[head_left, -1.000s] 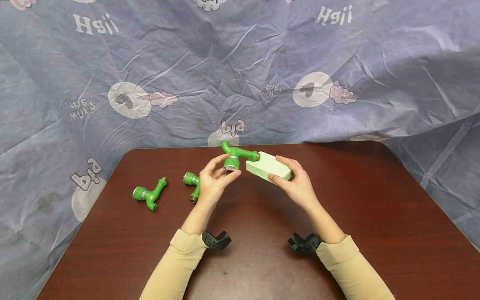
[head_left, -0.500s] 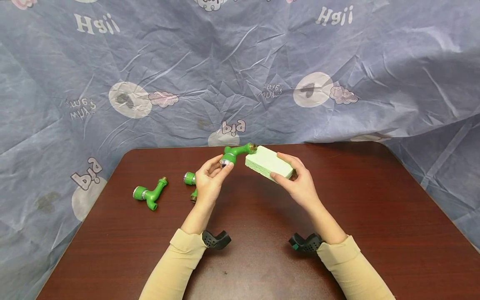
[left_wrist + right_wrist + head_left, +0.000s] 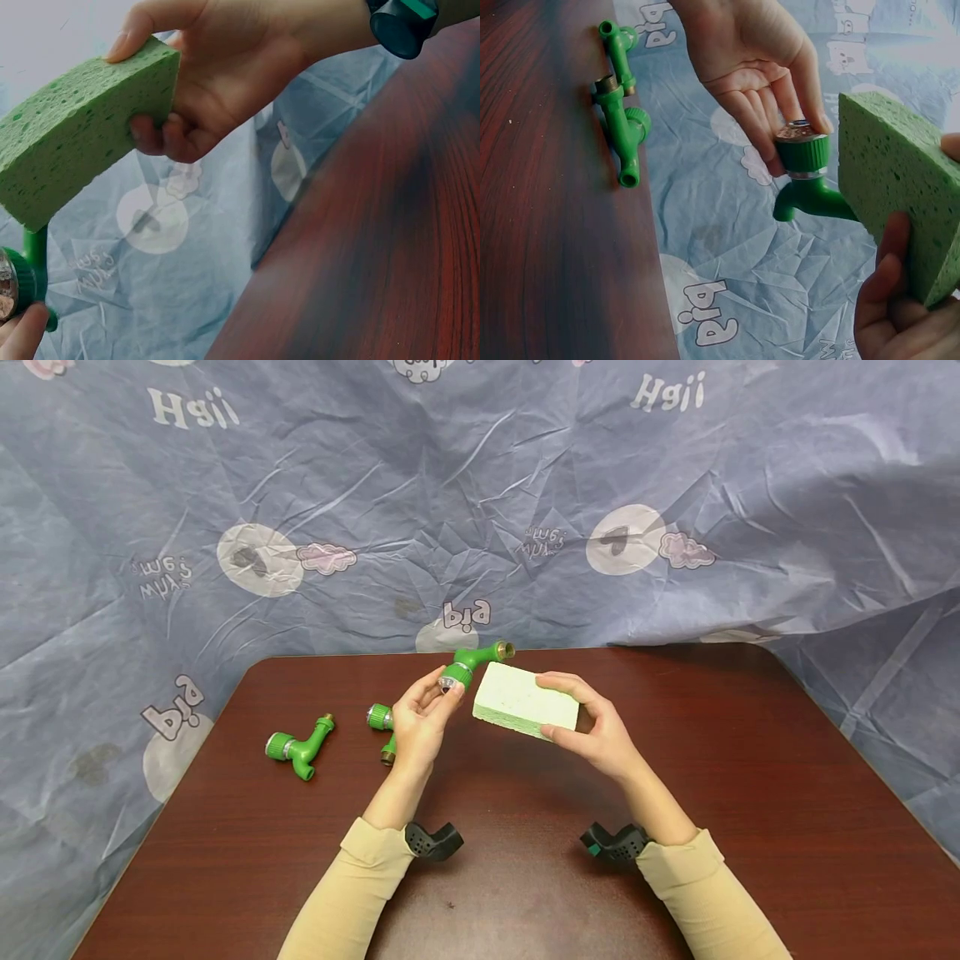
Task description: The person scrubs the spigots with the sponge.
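- My left hand [image 3: 417, 727] holds a green plastic tap [image 3: 471, 664] up above the table [image 3: 525, 860], fingers pinched round its ribbed green cap with the metal ring.
- In the right wrist view, my fingertips [image 3: 780, 150] sit on that cap, and the tap's spout runs off behind the sponge.
- My right hand [image 3: 600, 731] grips a pale green sponge [image 3: 523, 710], thumb along the near edge and fingers curled over the far side.
- The sponge is off the table and just beside the tap; its face lies against the tap body in the wrist views, though I cannot tell for sure that they touch.
- The tap's brass threaded end points up and away from me, toward the backdrop.
- Two more green taps lie on the table to my left: one [image 3: 300, 749] well apart, the other [image 3: 382, 720] partly hidden behind my left hand.
- A crumpled blue printed sheet [image 3: 480, 502] hangs behind the table.
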`<action>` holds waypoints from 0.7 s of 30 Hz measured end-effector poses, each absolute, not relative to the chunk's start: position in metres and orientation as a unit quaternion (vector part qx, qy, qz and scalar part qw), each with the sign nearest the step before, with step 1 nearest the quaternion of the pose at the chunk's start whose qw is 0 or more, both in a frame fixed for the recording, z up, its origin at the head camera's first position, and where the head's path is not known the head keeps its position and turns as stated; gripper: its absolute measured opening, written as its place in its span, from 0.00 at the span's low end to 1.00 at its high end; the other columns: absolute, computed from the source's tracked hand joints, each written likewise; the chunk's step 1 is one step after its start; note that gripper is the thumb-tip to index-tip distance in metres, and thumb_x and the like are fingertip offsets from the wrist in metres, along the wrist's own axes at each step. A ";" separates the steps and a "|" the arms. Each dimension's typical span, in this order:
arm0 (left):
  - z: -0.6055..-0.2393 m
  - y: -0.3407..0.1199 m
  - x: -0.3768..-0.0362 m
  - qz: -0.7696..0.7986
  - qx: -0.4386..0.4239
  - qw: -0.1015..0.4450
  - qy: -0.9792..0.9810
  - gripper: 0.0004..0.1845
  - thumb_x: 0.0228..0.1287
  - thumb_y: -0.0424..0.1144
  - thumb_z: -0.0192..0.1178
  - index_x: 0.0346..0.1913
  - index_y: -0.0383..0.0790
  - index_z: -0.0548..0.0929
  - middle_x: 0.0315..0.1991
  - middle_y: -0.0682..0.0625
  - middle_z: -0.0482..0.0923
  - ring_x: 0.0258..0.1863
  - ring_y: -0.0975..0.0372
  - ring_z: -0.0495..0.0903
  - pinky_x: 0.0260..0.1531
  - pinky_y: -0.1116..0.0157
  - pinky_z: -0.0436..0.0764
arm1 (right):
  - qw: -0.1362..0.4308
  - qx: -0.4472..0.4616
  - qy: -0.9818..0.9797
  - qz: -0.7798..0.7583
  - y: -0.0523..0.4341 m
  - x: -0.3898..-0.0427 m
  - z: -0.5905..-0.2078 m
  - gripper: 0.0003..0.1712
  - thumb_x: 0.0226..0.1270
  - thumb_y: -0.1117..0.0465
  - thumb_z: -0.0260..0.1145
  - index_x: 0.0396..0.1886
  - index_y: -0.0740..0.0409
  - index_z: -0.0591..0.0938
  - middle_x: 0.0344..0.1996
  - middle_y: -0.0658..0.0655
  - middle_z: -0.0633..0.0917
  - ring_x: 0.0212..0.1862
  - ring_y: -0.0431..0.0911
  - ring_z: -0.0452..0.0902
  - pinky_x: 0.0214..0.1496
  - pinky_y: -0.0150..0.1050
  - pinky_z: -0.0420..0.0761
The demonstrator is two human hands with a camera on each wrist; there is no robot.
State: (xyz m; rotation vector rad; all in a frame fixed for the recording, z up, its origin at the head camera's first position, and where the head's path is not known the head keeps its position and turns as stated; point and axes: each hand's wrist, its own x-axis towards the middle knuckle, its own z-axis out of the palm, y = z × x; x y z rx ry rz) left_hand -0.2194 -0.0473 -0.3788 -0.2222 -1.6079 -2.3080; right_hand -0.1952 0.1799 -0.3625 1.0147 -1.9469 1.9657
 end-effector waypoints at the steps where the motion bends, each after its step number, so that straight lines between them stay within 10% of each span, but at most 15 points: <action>1: -0.379 -0.047 -0.219 -0.807 -0.087 0.159 -0.562 0.21 0.55 0.22 0.63 0.54 0.25 0.77 0.42 0.34 0.80 0.35 0.61 0.83 0.39 0.64 0.82 | 0.095 0.347 -0.659 0.660 0.180 -0.196 -0.363 0.31 0.47 0.83 0.63 0.56 0.77 0.70 0.58 0.64 0.70 0.51 0.48 0.70 0.41 0.31 0.78; 21: -0.377 -0.052 -0.217 -0.828 -0.169 0.058 -0.531 0.22 0.54 0.17 0.58 0.54 0.19 0.71 0.39 0.48 0.82 0.36 0.62 0.83 0.37 0.66 0.82 | 0.077 0.373 -0.651 0.657 0.183 -0.199 -0.367 0.33 0.46 0.82 0.63 0.57 0.75 0.69 0.59 0.62 0.66 0.56 0.50 0.65 0.43 0.32 0.75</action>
